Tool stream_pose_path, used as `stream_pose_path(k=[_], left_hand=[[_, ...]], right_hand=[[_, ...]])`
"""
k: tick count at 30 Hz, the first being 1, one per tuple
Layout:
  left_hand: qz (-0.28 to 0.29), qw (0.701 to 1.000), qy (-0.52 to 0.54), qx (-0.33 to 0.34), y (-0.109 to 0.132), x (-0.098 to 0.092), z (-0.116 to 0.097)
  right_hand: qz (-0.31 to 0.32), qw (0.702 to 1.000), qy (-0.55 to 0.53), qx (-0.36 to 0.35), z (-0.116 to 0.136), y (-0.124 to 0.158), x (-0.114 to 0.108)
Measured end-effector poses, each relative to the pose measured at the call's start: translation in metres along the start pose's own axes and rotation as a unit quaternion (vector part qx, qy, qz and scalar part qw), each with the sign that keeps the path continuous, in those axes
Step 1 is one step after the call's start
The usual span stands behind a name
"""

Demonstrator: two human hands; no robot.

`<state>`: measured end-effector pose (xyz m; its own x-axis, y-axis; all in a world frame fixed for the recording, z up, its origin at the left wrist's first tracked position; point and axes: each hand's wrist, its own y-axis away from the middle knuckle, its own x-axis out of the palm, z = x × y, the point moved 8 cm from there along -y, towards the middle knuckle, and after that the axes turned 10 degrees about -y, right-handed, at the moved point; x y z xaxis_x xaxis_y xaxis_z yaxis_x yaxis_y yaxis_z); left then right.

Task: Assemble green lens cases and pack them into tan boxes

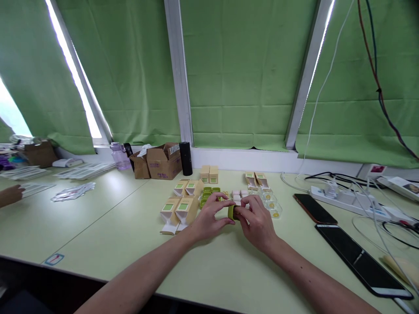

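Between thumb and fingers, my left hand (209,219) grips a small olive-green container (231,213), tilted with its opening toward the right. My right hand (258,223) is closed, its fingertips at the container's opening; whatever they pinch is hidden. Just behind the hands are several green square containers (207,190) and small pale pink-white pieces (236,197). Clear plastic cups with yellow centres (275,210) lie beyond my right hand. To the left of my left hand, opened cream cartons with green labels (186,210) lie in pairs.
More cartons (209,174) stand toward the wall. Brown cardboard boxes (164,162) and a black bottle (185,158) are at the back left. Two phones (362,257) and a power strip (348,198) with cables lie on the right. Another person's hand (11,195) touches sheets at far left.
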<state>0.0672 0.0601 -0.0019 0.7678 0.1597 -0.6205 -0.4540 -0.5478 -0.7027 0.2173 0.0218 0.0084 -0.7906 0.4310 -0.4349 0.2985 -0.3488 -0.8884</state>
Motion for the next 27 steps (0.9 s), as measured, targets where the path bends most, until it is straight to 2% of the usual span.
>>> stream_pose_path(k=[21,27], left_hand=[[0.007,1.0,0.001,-0.011,-0.002,-0.001,0.006],[-0.016,0.999,-0.023,-0.036,-0.004,-0.01,0.01]], right_hand=[[0.017,1.0,-0.003,-0.022,-0.002,-0.003,0.0],[0.026,0.999,-0.045,-0.017,-0.002,-0.004,-0.007]])
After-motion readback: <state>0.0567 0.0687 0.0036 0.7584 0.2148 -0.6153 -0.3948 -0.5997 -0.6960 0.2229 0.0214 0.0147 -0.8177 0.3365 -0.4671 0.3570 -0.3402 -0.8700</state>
